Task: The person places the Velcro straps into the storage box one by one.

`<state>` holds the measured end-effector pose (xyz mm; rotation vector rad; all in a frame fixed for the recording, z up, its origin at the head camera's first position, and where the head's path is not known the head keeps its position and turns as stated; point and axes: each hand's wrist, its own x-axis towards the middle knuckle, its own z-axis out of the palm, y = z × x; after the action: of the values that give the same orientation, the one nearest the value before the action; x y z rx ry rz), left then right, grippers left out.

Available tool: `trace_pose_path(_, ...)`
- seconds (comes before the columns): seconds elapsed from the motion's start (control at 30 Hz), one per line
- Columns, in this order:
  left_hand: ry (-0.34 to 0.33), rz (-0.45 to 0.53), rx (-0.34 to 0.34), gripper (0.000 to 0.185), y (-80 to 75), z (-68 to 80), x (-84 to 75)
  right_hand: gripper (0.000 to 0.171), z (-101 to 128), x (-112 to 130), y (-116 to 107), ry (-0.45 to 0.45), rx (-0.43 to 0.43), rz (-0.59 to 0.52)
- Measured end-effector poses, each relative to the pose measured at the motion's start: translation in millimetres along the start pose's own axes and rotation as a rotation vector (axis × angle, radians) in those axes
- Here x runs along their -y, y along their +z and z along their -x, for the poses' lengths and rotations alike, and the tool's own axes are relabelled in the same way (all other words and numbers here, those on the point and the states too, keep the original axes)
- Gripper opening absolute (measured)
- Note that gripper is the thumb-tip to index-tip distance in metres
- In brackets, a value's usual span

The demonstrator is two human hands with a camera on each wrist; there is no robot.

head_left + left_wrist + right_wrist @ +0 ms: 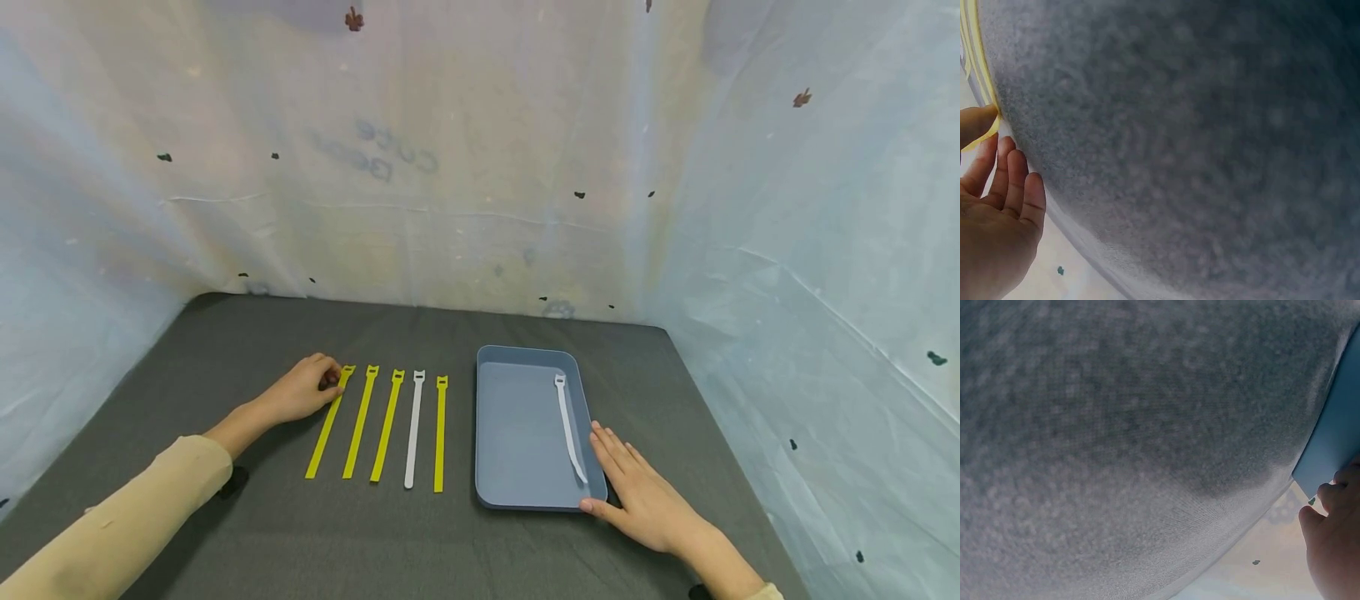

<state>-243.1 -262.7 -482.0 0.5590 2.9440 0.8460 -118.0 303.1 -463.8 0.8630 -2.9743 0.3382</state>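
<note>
In the head view, my left hand (302, 392) pinches the leftmost yellow cable tie (324, 442) near its slotted head. The left wrist view shows the thumb and index finger at the yellow strip, with the other fingers loosely extended. Beside it, several more yellow cable ties (360, 425) and one white cable tie (413, 433) lie in a row on the dark cloth. My right hand (641, 497) rests with straight fingers against the right side of a blue-grey tray (513, 433), thumb at its near corner. Inside the tray lies another white cable tie (567, 421), along the right side.
Dark grey cloth (390, 542) covers the table. Pale plastic sheeting (465, 167) hangs behind the table and along both sides, close to its edges.
</note>
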Motion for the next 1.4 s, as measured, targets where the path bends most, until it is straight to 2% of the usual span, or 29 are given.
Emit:
trace_pose_path(0.3,-0.021,0.065,0.009,0.013,3.0,0.2,-2.2,0.092,1,1,0,0.000,-0.002,-0.006)
trace_pose_path(0.87,-0.037,0.110,-0.055,0.011,2.0,2.6,-6.7,0.092,1,1,-2,-0.016,-0.011,0.010)
trace_pose_path(1.4,-0.085,0.189,-0.127,0.019,-15.0,11.4,-23.3,0.092,0,0,0,-0.031,-0.030,0.025)
